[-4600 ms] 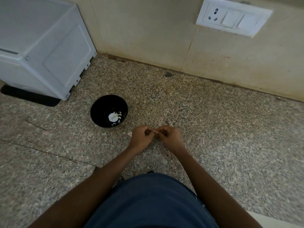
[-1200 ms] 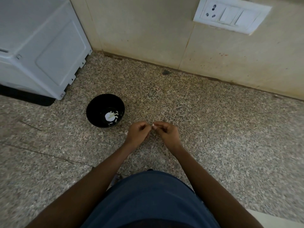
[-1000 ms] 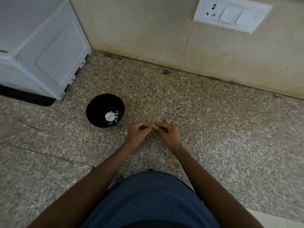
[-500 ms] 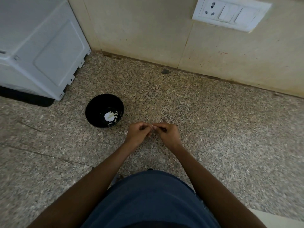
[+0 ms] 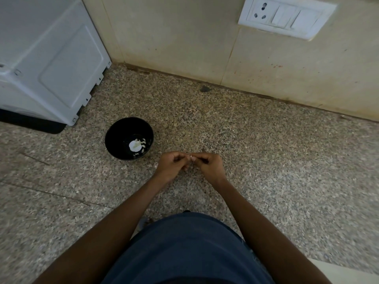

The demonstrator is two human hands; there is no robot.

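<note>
My left hand and my right hand meet fingertip to fingertip just above the speckled granite counter. Between them they pinch a tiny whitish piece, possibly a garlic clove; too small to tell. Both hands have curled fingers. A small black bowl stands on the counter to the left of my hands and holds several small white pieces.
A white appliance on a dark base fills the back left corner. The beige wall behind the counter carries a white socket and switch plate. A dark speck lies by the wall. My blue clothing fills the bottom.
Both hands have stayed together at the same spot, with only slight finger movement on the small piece. The bowl has not moved.
</note>
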